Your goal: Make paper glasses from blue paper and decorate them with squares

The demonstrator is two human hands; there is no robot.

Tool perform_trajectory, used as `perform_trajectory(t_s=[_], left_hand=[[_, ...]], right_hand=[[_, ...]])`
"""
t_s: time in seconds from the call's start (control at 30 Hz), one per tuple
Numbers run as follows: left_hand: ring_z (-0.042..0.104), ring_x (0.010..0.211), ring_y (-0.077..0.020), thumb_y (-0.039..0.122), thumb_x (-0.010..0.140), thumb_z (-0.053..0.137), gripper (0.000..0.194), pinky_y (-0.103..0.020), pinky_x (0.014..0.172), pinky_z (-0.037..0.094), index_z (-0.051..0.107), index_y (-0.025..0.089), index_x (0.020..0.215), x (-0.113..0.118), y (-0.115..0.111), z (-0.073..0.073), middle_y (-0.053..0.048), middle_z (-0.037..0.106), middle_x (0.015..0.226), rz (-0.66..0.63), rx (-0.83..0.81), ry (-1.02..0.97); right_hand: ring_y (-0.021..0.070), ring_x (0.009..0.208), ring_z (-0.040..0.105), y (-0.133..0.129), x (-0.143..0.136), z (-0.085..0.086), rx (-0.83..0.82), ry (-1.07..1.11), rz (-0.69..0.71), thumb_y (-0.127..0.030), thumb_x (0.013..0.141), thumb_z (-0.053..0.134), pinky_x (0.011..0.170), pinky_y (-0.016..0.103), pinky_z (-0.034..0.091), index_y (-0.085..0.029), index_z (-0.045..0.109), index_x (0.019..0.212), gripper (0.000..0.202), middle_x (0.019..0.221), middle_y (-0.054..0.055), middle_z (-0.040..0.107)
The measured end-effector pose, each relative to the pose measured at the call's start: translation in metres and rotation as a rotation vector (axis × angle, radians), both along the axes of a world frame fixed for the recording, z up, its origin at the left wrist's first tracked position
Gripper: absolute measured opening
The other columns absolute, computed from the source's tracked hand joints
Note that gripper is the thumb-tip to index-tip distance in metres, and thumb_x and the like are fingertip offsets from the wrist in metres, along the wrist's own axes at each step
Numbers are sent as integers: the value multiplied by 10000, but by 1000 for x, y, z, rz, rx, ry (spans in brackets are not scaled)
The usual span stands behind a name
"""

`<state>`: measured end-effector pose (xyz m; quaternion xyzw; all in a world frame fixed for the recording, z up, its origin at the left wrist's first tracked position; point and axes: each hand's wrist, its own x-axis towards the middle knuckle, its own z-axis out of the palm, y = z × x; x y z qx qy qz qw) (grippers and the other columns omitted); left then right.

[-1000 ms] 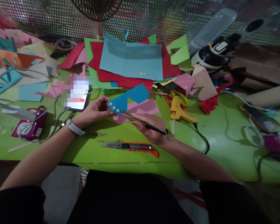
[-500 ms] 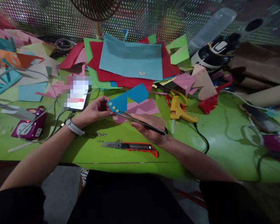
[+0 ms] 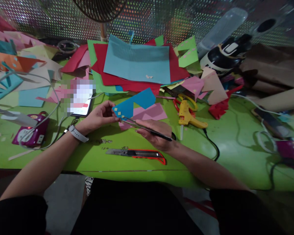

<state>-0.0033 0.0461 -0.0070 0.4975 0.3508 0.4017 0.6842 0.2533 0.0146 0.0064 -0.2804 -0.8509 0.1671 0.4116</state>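
Observation:
My left hand (image 3: pixel 103 113) pinches the left end of a cut piece of blue paper (image 3: pixel 129 106) between thumb and fingers. Several small pale-yellow squares (image 3: pixel 119 113) sit on that end. In my right hand (image 3: pixel 156 132) is a pair of tweezers (image 3: pixel 149 130), gripped like a pen, its tips at the paper's lower left edge beside my left fingertips. Whether the tips hold anything is too small to tell. Beneath the blue piece lies pink paper (image 3: pixel 153 112). An orange-edged box cutter (image 3: pixel 137 154) rests on the table in front of my hands.
A yellow glue gun (image 3: pixel 189 117) with a black cord lies to the right, by yellow- and red-handled scissors (image 3: pixel 192 101). To the left are a lit phone (image 3: pixel 80 99) and a purple power socket (image 3: pixel 34 132) with cables. Stacked coloured paper (image 3: pixel 137 62) stands behind on the green table (image 3: pixel 88 160).
The tweezers have shifted very slightly left and down at the blue paper's edge, and their tips look a little farther apart. My left hand and the paper hold nearly still.

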Motion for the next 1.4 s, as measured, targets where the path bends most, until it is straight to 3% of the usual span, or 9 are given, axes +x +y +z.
perform_trajectory(t_s=[0.1,0.2,0.3,0.4,0.53,0.83,0.93,1.1,1.4], left_hand=[[683,818,-121,115,729,850,398,-257,797,553,550,174,984,-1,0,0,11,681,863,6,-4,-3],[688,826,-127,122,721,858,408,-254,786,559,551,184,982,-3,1,-2,7,685,874,16,11,-26],[680,803,-127,144,708,868,427,-255,764,566,552,197,990,-5,3,-4,14,676,868,26,44,-65],[661,773,-121,168,695,876,443,-253,745,569,552,207,993,-7,4,-3,21,657,850,32,69,-88],[640,738,-110,161,687,873,443,-247,723,563,545,214,979,-7,1,3,36,631,817,22,80,-101],[652,767,-124,145,717,846,405,-254,712,531,549,189,989,0,-7,5,17,632,845,-84,66,-55],[650,790,-128,161,721,851,427,-257,731,528,539,188,1010,5,-11,5,8,639,866,-58,49,-35],[645,825,-148,213,717,875,547,-287,752,532,514,200,1127,16,-19,5,1,638,884,14,30,-32],[656,797,-136,238,820,801,477,-254,691,543,494,200,1184,21,-24,2,-10,658,898,10,91,-11]], right_hand=[[174,743,747,0,3,5,13,75,-27,-299,970,605,666,295,607,-246,745,1096,196,941,41,802],[161,638,693,0,6,12,-53,200,-48,-247,974,539,586,297,551,-238,738,872,224,741,16,749],[186,743,698,0,5,16,-208,255,-36,-281,983,474,679,338,557,-226,668,747,311,759,39,717],[176,762,695,-1,0,13,-462,253,6,-345,991,466,704,342,570,-205,665,872,272,826,42,718],[106,491,548,-2,-9,2,-740,194,-45,-478,1008,478,497,241,461,-175,654,1020,351,583,-50,574],[83,414,429,3,-22,-8,-872,330,-103,-618,872,643,424,221,373,-192,606,771,440,475,-79,475],[84,404,418,1,-24,-8,-849,352,-158,-622,847,669,413,222,369,-195,607,736,446,457,-77,459],[93,402,432,-4,-28,-10,-792,374,-221,-621,841,672,422,232,388,-199,620,728,440,453,-74,459],[100,431,453,-8,-30,-11,-701,314,-201,-535,909,630,481,246,415,-215,556,625,434,462,-58,478]])
